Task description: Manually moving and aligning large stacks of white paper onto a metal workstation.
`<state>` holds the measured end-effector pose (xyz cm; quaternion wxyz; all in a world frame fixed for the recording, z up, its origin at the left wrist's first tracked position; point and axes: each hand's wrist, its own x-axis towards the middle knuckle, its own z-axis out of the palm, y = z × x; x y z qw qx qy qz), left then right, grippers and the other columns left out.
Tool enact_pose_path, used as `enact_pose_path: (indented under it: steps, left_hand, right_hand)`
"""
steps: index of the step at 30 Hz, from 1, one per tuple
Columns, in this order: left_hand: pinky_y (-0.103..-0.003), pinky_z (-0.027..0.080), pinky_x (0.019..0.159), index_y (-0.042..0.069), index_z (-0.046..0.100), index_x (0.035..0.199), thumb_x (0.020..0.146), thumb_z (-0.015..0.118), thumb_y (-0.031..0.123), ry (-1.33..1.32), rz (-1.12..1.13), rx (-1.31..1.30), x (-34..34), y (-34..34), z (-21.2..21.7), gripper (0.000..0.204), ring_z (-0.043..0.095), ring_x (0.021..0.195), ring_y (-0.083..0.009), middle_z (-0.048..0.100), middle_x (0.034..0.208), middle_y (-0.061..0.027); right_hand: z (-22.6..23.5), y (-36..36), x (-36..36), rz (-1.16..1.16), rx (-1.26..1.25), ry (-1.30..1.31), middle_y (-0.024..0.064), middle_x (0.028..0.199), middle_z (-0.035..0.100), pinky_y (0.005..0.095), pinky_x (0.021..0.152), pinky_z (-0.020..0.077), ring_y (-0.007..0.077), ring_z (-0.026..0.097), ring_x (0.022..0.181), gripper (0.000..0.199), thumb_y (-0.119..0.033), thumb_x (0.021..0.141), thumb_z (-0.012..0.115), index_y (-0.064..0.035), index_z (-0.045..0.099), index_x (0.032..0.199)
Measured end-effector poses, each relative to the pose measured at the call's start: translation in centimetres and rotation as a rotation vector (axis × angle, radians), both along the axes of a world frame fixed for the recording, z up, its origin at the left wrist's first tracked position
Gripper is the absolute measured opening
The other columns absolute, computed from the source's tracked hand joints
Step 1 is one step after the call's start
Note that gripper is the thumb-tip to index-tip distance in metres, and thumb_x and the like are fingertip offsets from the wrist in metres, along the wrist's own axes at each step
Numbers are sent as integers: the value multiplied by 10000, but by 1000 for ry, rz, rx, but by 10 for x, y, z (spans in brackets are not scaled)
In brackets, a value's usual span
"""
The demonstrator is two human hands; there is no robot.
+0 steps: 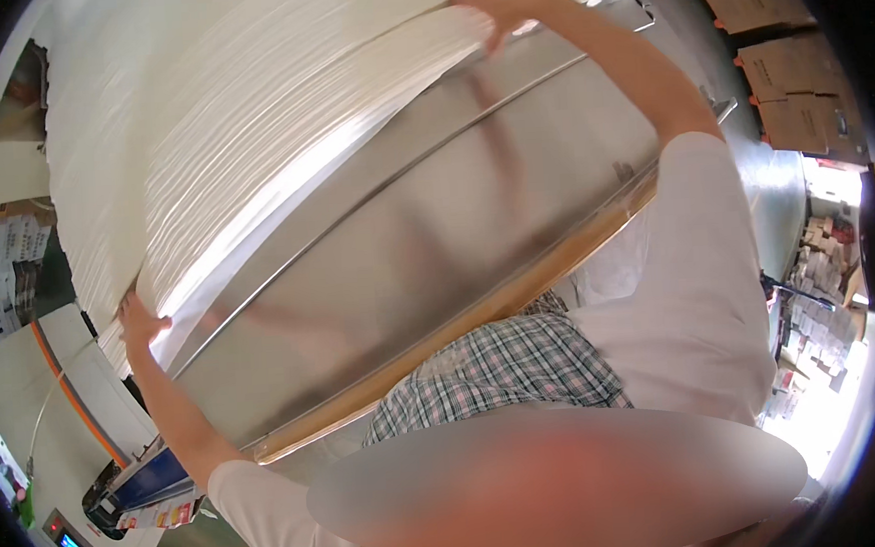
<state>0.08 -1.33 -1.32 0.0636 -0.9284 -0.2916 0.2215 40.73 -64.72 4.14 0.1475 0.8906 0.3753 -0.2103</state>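
Note:
A thick stack of thin white sheets (277,113), its layered edges bowed and wavy, fills the upper left and overhangs a shiny metal table (376,247). My left hand (142,320) grips the stack's near left corner, its fingertips tucked among the layers and the thumb pointing right. At the far right end of the same edge, my right hand (503,7) holds the stack, fingers over a fold between layers and thumb hanging down in front. Both arms are stretched wide. What the sheets are made of I cannot tell.
A thin metal rod (382,185) runs along the table, whose near edge carries a tan strip (461,327). At lower left is a white machine with a small lit screen (74,546). Cardboard boxes (796,81) stand at upper right; piled bundles (824,290) lie farther down.

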Motion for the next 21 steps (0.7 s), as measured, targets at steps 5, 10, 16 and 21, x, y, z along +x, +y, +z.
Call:
enact_pose_path:
  steps: [5,10,16,21]
  left_hand:
    - [-490,241,1009,127,242,1286,430,709,115,-39,-95,46,-31,33,-11,974,270,1229,-369,330,1291,-186]
    - [-465,254,1002,149,267,1276,464,706,112,-30,27,100,-23,17,-5,924,299,1221,-336,366,1285,-142]
    - [-443,282,993,119,372,1255,570,677,121,-394,-81,46,-40,3,-10,750,346,1205,-308,424,1268,-104]
    - [-402,317,958,128,532,1133,512,562,-34,-768,-234,3,-39,-4,-16,642,456,1098,-294,532,1130,-112]
  right_hand:
    - [-3,-101,79,-165,-202,-29,78,1242,425,506,975,290,298,375,1175,1040,-175,391,808,-185,309,1304]
    - [-31,-187,124,-234,-285,-144,126,1254,407,461,1002,258,302,359,1191,919,-121,462,751,-154,343,1284]
    - [-57,-199,126,-178,8,-396,136,1122,509,397,828,421,280,487,1002,341,-183,750,562,-73,532,1071]
    - [-107,-299,175,102,406,-555,142,1236,431,408,1009,265,305,355,1195,665,-30,603,604,-106,413,1235]
